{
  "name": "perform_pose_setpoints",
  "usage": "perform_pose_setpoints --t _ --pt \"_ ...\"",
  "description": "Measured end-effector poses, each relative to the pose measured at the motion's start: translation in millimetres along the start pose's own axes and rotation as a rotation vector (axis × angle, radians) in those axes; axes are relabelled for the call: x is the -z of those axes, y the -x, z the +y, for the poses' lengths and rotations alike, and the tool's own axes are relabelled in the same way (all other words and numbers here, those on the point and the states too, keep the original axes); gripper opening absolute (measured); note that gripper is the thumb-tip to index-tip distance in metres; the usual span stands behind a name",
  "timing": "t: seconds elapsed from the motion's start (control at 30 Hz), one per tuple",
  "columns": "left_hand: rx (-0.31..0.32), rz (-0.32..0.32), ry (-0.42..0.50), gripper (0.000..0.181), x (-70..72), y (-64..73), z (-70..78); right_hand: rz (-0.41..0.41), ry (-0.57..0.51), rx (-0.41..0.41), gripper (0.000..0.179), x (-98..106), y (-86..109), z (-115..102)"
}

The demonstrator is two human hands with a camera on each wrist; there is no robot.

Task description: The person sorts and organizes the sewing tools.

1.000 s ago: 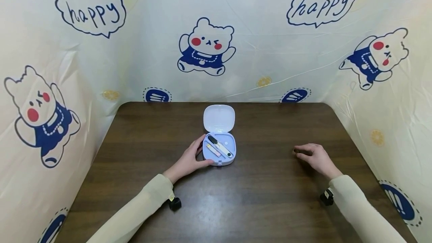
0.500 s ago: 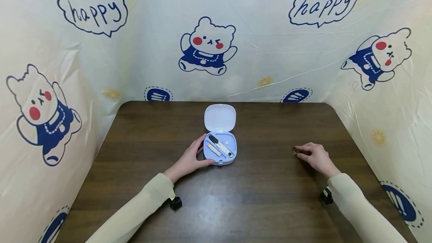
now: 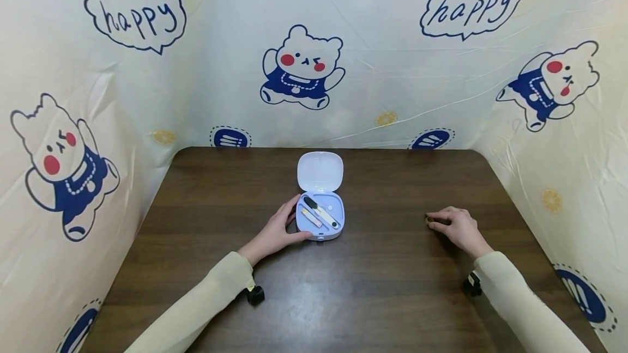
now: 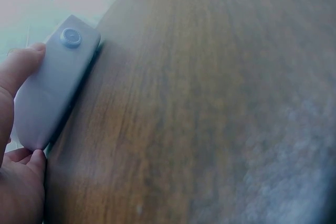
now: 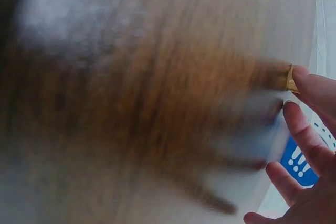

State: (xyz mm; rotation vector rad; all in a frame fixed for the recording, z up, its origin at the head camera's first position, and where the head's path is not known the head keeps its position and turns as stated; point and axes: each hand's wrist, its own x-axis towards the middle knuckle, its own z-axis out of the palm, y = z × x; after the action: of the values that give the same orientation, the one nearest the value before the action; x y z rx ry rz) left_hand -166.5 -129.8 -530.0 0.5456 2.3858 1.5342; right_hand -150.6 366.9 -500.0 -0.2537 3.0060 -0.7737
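Observation:
A small pale-blue case [image 3: 338,235] stands on the table with its lid [image 3: 320,171] raised. In it lie a slim white tool with a black end [image 3: 321,212] and a shorter pale stick with a yellow tip [image 3: 311,217]. My left hand [image 3: 275,233] holds the case at its left side, thumb along the front wall near the round button [image 4: 71,37]. Far to the right, my right hand [image 3: 458,229] pinches a small gold-coloured ring-like piece [image 5: 290,78] between thumb and forefinger, low over the wood. The other fingers are spread, tips down at the tabletop.
The brown wooden table [image 3: 373,298] has a glossy patch at the front. A pale printed cloth [image 3: 373,80] with bears and "happy" bubbles hangs behind it and along both sides. Black wrist cameras [image 3: 255,295] sit under the cuffs.
My right hand has stayed at nearly the same spot, shifting only slightly, with the gold piece in its fingertips. The left hand and the case have not visibly moved.

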Motion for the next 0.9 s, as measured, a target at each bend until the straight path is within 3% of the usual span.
perform_pose_setpoints --t 0.53,0.9 --pt "0.005 0.003 -0.005 0.109 0.3 -0.2 0.5 0.041 -0.014 -0.011 0.028 3 0.1 -5" --pt "0.003 -0.002 0.016 0.107 0.3 -0.5 -0.2 0.08 -0.036 0.044 0.025 0 -3.2 -15"
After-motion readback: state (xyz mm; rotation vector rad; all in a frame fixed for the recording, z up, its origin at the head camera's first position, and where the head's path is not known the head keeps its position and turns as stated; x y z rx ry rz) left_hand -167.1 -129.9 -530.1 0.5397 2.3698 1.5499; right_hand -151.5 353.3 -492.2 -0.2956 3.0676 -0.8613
